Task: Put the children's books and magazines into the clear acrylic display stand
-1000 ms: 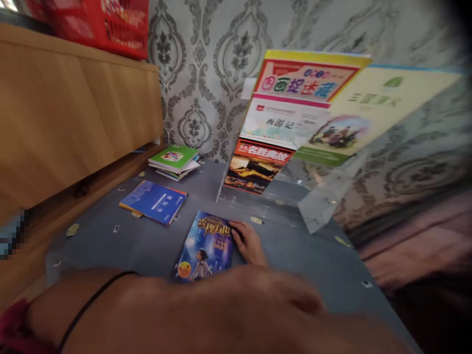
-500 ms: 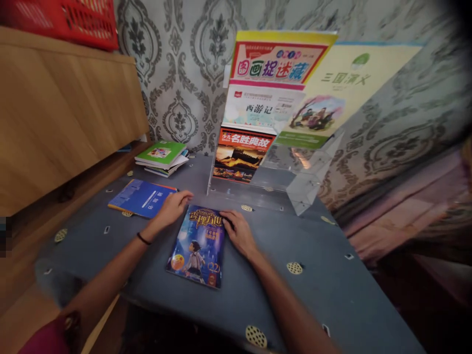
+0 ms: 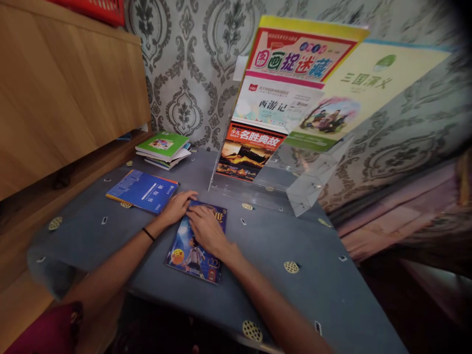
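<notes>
A glossy blue-purple book point(image 3: 195, 263) with a cartoon figure and the number 22 on its cover lies flat in front of me. My right hand point(image 3: 206, 228) rests across its upper half, fingers stretched toward the top left corner and covering most of the title. Beside that corner, my left hand point(image 3: 177, 206) lies with its fingers extended along the book's upper left edge, holding nothing I can see. The fingertips of both hands are close together. Just left of my left hand is a blue book point(image 3: 142, 191) with white characters.
A clear acrylic rack point(image 3: 302, 194) holding several upright books, such as a red and yellow one point(image 3: 295, 54), stands at the back right. A small pile topped by a green book point(image 3: 162, 145) sits at the back left. A wooden cabinet point(image 3: 73, 93) borders the cloth-covered table point(image 3: 265, 255).
My right hand has moved left from the book's right edge onto its cover, near my left hand. The view has shifted slightly. The books appear to stay in place.
</notes>
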`<state>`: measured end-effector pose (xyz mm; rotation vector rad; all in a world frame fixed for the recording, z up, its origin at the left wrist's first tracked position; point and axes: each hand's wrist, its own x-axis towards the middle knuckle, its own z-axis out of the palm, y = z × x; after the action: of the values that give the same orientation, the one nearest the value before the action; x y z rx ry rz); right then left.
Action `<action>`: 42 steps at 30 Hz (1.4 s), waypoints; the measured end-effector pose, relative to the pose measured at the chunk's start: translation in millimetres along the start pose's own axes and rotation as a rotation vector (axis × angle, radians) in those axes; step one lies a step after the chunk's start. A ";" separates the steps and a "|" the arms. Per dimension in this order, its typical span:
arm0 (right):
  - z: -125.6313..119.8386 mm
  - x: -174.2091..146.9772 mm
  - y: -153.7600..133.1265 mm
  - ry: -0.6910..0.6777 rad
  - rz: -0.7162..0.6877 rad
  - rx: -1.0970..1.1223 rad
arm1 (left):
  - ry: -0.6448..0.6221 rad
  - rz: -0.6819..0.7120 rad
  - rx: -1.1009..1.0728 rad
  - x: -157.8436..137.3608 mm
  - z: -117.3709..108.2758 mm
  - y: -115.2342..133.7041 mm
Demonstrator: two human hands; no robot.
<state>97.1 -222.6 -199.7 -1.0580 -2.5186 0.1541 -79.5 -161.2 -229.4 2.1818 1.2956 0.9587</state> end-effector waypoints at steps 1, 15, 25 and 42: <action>4.2 6.5 -4.9 -0.030 0.012 -0.018 | 0.006 -0.003 -0.013 0.3 1.1 -2.5; -4.5 -36.9 42.1 0.078 0.245 0.051 | 0.034 0.008 0.021 -0.2 3.0 2.1; -6.4 -66.3 75.6 0.174 0.297 0.301 | -0.037 0.165 0.222 -4.3 -2.9 13.6; -5.9 -68.3 86.4 0.194 0.351 0.493 | -0.354 0.416 0.322 -18.1 23.2 62.3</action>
<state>199.7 -210.0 -238.0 -1.2161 -1.9556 0.6952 -31.6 -207.0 -210.3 2.7858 0.8931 0.4787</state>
